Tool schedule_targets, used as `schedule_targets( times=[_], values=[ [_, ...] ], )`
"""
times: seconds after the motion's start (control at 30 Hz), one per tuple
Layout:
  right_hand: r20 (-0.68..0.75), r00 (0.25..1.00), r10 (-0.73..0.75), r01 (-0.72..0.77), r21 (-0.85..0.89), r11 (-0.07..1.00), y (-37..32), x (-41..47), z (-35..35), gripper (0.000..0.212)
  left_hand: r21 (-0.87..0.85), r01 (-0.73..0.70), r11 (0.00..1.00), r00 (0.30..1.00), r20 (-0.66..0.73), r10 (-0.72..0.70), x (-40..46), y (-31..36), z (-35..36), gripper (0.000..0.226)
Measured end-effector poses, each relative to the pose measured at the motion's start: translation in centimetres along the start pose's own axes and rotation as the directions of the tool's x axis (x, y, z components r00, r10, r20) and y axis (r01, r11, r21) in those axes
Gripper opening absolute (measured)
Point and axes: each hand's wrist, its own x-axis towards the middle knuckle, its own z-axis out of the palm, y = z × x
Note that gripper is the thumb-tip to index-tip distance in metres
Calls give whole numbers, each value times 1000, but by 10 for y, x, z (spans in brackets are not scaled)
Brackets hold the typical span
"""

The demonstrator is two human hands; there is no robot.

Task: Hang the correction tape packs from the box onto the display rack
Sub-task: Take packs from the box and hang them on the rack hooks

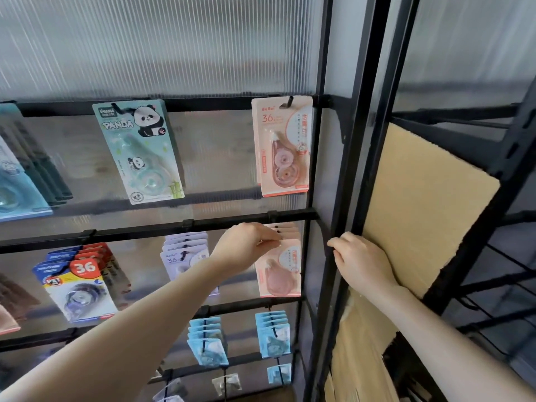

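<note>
Starting at the far left of the display rack (150, 227), blue packs hang partly cut off by the frame edge, then the blue-and-red "36" packs (78, 282) and, above them, a lone panda pack (139, 152), tilted on its hook. My worry begins here: these cards hang loosely, and a careless brush of my forearm crossing below could swing one off. Next come the lavender packs (185, 256), close beside my left hand (246, 248), whose fingers are pinched on the top edge of the front pink correction tape pack (282, 268) at its hook under the middle rail. That pack sits at the front of a short stack of the same pink cards, and I judge the hang hole is either just seated or nearly so; I cannot tell which. If I let go before the hole is fully over the hook tip, the pack could drop, or I might drag the cards behind it forward. Above hangs another pink pack (282, 146). My right hand (359, 262) curls round the black upright post (342, 198). Rightmost, the cardboard box (420, 204) leans in the neighbouring frame; its contents are hidden.
</note>
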Motion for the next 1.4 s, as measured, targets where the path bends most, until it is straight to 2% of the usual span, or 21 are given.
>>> schedule_targets(
  times=[0.3, 0.53, 0.83, 1.1, 1.2, 1.4],
  values=[
    [1, 1000, 1, -1, -12, 1000, 1, 1, 2, 19, 8, 50, 999, 998, 46, -50, 16, 7, 24, 27],
    [5, 1000, -6, 6, -15, 1000, 2, 1, 4, 18, 21, 20, 1000, 995, 93, -22, 15, 0, 31, 28],
    [2, 1000, -4, 4, -29, 1000, 2, 2, 7, 11, 3, -41, 999, 998, 51, 41, 16, -13, 38, 38],
    [-12, 1000, -10, 9, -50, 999, 1, 2, 8, 10, 163, -73, 984, 986, -134, 95, 7, -6, 39, 37],
    [-17, 1000, -9, 8, -75, 997, 0, 2, 7, 11, 226, -57, 972, 976, -192, 102, 4, -11, 42, 29],
    [27, 1000, 5, -2, -93, 996, -3, -2, 13, 16, 329, -39, 944, 971, -211, 114, -15, -22, 36, 41]
  ],
)
